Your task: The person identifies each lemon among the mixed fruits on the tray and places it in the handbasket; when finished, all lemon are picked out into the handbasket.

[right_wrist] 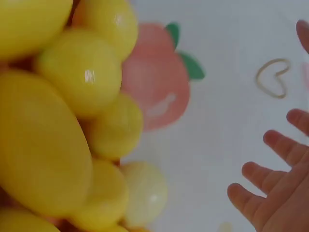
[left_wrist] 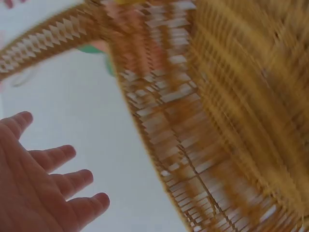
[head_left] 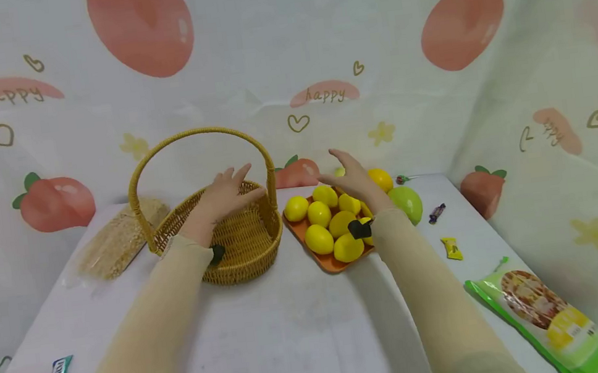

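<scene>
**Both hands spread over basket and lemon tray**

Nearest to me on the white table (head_left: pixel 295 336) I see a small blue packet (head_left: pixel 59 372) at the left edge and a green snack bag (head_left: pixel 551 320) at the right. Further in, my two sleeved forearms run forward. A yellow sweet (head_left: pixel 452 248) and a dark wrapped sweet (head_left: pixel 437 213) lie to the right of them.

My left hand (head_left: pixel 224 195) hovers over the wicker basket (head_left: pixel 239 250), fingers straight and spread, holding nothing; the left wrist view shows the open fingers (left_wrist: pixel 58 157) beside the woven wall, not touching it. The basket stands left of centre, its arched handle (head_left: pixel 192 136) upright.

My right hand (head_left: pixel 354 181) is likewise spread wide and empty, above the far side of the orange tray (head_left: pixel 326 261), which sits just beside the basket and carries a heap of yellow lemons (head_left: pixel 318 214). A green fruit (head_left: pixel 407 203) and an orange fruit (head_left: pixel 382 179) lie against the tray's right side.

At the far left, a clear bag of grain (head_left: pixel 117 240) rests by the basket.
</scene>
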Tool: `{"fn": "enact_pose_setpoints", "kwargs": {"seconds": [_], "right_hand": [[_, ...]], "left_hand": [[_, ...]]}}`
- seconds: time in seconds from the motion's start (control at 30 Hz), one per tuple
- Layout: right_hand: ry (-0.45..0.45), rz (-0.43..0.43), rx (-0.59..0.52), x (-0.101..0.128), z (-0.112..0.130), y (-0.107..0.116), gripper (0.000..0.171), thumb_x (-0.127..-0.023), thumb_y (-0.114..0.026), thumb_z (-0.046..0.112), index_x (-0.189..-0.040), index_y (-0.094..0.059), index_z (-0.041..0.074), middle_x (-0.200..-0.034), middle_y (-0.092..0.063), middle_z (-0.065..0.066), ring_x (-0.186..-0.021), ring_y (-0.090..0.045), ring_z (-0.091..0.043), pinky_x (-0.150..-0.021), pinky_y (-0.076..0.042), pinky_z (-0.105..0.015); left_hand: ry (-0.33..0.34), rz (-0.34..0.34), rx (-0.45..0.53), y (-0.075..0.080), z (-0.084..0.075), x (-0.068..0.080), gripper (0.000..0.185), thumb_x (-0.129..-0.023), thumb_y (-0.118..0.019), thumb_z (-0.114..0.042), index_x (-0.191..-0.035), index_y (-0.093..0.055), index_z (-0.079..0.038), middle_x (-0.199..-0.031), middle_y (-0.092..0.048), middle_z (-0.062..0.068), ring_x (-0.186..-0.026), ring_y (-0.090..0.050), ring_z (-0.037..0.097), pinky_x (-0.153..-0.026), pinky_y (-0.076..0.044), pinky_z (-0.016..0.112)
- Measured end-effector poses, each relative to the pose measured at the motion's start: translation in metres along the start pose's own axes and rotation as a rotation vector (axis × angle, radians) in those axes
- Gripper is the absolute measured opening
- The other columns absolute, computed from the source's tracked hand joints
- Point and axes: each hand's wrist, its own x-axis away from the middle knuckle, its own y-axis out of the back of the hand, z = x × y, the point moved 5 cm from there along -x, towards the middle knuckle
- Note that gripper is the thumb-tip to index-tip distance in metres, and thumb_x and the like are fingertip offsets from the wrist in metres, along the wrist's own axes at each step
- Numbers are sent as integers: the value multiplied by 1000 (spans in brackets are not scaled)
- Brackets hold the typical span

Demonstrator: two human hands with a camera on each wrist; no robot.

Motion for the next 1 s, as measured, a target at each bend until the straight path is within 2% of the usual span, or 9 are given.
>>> {"fn": "enact_pose_setpoints", "kwargs": {"seconds": [0.17,0.37,0.53,0.6,0.67,0.77,0.87,0.93,1.0], "right_hand": [[29,-60,-182,24,-7,-6,71,-86,-62,37,-146,-28,20,-152,-25,-3,-139,-22,-28,-111,-22,-50],[67,-118,-355,52,-24,-18,65,-87,-63,24,-143,-32,10,-148,-32,-10,-136,-27,-32,-112,-21,-48],[30,-155,-457,74,-40,-32,64,-87,-63,20,-142,-33,8,-147,-32,-15,-136,-27,-32,-113,-21,-48],[5,-164,-480,81,-46,-37,63,-87,-63,19,-142,-33,9,-147,-33,-13,-136,-28,-30,-113,-21,-47],[-1,-169,-510,87,-49,-41,62,-87,-63,16,-142,-33,9,-147,-32,-13,-136,-27,-31,-113,-20,-47],[2,-183,-545,92,-52,-44,61,-88,-61,12,-142,-33,7,-147,-32,-14,-135,-28,-32,-113,-19,-47],[6,-187,-566,97,-47,-43,61,-87,-61,9,-141,-32,3,-147,-31,-18,-135,-28,-34,-113,-19,-47],[-5,-177,-569,100,-44,-42,61,-87,-61,8,-141,-32,2,-147,-30,-20,-135,-27,-35,-113,-19,-47],[-11,-159,-564,102,-44,-42,62,-87,-61,7,-141,-31,1,-147,-29,-20,-136,-25,-36,-114,-18,-48]], "left_hand": [[-49,-74,174,4,-7,25,81,-87,-39,-66,-150,-10,-25,-154,-10,16,-141,-9,37,-110,-16,58],[-54,-265,415,2,-7,71,71,-92,-42,-52,-150,-12,-22,-155,-13,10,-141,-12,33,-109,-16,59],[-30,-430,561,-12,7,113,65,-94,-42,-40,-149,-16,-17,-152,-19,16,-137,-19,40,-104,-19,65],[-26,-500,621,-18,15,126,61,-95,-42,-32,-148,-20,-13,-149,-25,19,-133,-24,41,-102,-23,63],[0,-571,650,-23,23,138,57,-95,-39,-27,-147,-23,-11,-145,-31,19,-130,-30,41,-101,-31,54],[38,-699,686,-25,34,151,53,-94,-37,-19,-146,-29,-11,-139,-39,13,-126,-37,27,-96,-37,31],[36,-850,704,-24,42,156,50,-93,-37,-18,-142,-35,-10,-131,-46,4,-120,-42,9,-90,-34,16],[13,-945,732,-23,46,156,49,-92,-38,-16,-139,-40,-7,-126,-49,-3,-114,-42,0,-92,-33,14],[0,-1024,749,-23,50,157,47,-92,-39,-18,-136,-43,-4,-123,-51,-7,-113,-43,0,-93,-32,15]]}}
